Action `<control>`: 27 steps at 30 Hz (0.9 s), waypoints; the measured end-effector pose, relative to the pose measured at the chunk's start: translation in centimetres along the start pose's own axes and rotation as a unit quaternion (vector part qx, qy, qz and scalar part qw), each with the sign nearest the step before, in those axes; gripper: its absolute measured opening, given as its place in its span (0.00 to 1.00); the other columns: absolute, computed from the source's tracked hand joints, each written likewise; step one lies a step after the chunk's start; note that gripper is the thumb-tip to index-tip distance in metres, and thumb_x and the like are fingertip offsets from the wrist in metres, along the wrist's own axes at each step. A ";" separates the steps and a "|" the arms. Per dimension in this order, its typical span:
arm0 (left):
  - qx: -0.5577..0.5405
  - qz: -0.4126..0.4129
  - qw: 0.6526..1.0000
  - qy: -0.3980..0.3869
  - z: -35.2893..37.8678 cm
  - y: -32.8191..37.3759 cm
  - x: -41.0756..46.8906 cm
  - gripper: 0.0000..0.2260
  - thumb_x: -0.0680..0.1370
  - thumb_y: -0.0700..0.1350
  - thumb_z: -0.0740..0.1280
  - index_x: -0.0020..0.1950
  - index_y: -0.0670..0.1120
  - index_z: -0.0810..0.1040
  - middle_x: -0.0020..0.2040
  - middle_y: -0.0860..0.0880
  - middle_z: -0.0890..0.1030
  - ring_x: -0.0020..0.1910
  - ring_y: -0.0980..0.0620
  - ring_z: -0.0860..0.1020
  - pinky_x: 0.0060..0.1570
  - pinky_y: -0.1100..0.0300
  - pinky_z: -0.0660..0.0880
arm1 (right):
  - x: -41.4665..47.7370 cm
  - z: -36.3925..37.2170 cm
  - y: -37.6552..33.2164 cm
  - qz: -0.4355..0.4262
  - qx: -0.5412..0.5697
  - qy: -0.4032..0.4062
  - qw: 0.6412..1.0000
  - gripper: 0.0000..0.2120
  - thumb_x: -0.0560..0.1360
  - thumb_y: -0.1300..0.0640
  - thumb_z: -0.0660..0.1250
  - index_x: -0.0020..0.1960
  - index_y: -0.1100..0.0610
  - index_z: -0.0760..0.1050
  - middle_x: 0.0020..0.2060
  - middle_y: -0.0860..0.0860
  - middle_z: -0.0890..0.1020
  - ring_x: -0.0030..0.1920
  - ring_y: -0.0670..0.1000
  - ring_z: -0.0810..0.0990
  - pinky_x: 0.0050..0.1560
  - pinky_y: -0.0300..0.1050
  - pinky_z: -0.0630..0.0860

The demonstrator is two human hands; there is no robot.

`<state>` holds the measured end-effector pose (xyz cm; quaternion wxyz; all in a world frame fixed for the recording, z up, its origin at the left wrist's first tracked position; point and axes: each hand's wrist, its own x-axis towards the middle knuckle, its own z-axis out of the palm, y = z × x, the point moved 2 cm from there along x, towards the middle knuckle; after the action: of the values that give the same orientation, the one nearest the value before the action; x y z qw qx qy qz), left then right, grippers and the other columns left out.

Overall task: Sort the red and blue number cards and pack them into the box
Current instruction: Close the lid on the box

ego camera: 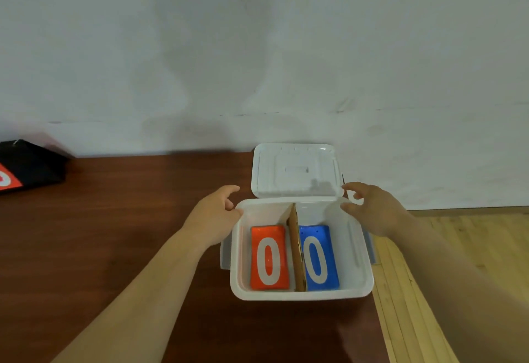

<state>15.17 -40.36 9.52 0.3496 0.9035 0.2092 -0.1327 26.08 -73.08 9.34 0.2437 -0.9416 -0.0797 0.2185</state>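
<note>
A white plastic box [300, 295] stands open near the table's right edge, its lid [294, 171] upright behind it. A cardboard divider [296, 251] splits the inside. The red card [269, 256] marked 0 lies in the left compartment, the blue card [317, 256] marked 0 in the right one. My left hand [214, 214] sits at the box's back left corner, thumb touching the rim, fingers loosely curled. My right hand [372, 205] hovers at the back right corner beside the lid, fingers loosely curled, holding nothing.
The box rests on a dark brown wooden table [114, 234]. A black stand with a red panel [25, 168] sits at the far left against the white wall. To the right of the table lies a light wood floor [458, 248].
</note>
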 end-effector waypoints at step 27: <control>-0.299 -0.144 0.941 -0.061 4.6 2.6 18.6 0.45 0.71 0.70 0.66 0.76 0.73 0.38 0.83 0.52 0.54 0.80 0.43 0.60 0.75 0.34 0.61 | 16.8 1.7 -0.9 0.125 0.278 0.041 0.952 0.45 0.73 0.32 0.66 0.81 0.38 0.45 0.79 0.50 0.63 0.75 0.60 0.67 0.73 0.61 0.68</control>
<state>32.28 -39.95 0.46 0.5930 0.7078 0.3452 -0.1682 40.31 -67.26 2.17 0.4696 -0.8471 0.1124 0.2221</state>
